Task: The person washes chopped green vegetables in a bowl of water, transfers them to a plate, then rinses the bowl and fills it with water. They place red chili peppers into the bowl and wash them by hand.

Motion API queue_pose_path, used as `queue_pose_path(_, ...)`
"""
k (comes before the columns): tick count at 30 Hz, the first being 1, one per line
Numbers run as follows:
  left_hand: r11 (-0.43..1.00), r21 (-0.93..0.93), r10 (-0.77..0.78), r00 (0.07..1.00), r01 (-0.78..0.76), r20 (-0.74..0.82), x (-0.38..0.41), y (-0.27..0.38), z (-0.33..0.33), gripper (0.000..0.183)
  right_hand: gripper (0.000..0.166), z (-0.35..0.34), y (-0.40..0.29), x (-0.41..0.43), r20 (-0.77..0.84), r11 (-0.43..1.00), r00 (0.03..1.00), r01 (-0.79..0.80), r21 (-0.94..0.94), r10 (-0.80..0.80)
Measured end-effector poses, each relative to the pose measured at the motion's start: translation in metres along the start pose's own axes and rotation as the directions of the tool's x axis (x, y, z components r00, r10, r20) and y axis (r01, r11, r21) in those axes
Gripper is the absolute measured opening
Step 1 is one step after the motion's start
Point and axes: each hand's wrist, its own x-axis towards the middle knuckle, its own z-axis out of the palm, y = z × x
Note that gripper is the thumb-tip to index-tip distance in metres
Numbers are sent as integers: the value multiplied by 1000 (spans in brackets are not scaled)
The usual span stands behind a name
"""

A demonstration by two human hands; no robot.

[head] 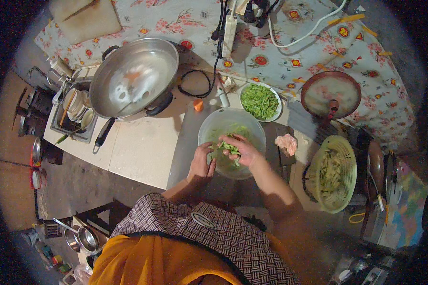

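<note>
My right hand is closed around a bunch of cut green vegetable pieces over a translucent plastic bowl. More green bits lie in the bowl beneath it. At the bowl's left rim is my left hand, its fingers apart and curled; whether it touches the rim is unclear. Behind the bowl, to the right, a white plate is heaped with chopped green vegetables. An orange chunk of vegetable, perhaps carrot, sits behind the bowl to the left.
A large steel wok with a spatula stands at the left, beside a sink holding dishes. A green colander with food and a round lid are at the right. A pale pink lump lies near the bowl; a power strip is behind.
</note>
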Motion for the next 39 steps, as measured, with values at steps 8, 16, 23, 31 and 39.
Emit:
queue_pose_path(8,997,75,2,999,-6,50,2,0,2,34,29,-2,6,19,-310,642,874,3,-767,-374)
queue_pose_path(16,991,132,1,996,-12,86,6,-1,2,39,24,-12,0,21,-213,510,823,105,-854,-526)
queue_pose_path(23,988,140,48,994,-62,98,-2,-15,9,42,15,-64,-58,33,-264,544,597,353,-762,-758)
queue_pose_path(31,973,191,96,982,-127,164,-1,-15,5,42,21,-124,-126,64,-88,83,336,-31,-996,-938)
queue_pose_path(39,974,206,41,964,-98,261,1,-14,-2,44,32,-148,-112,90,115,-170,352,-129,-977,-929)
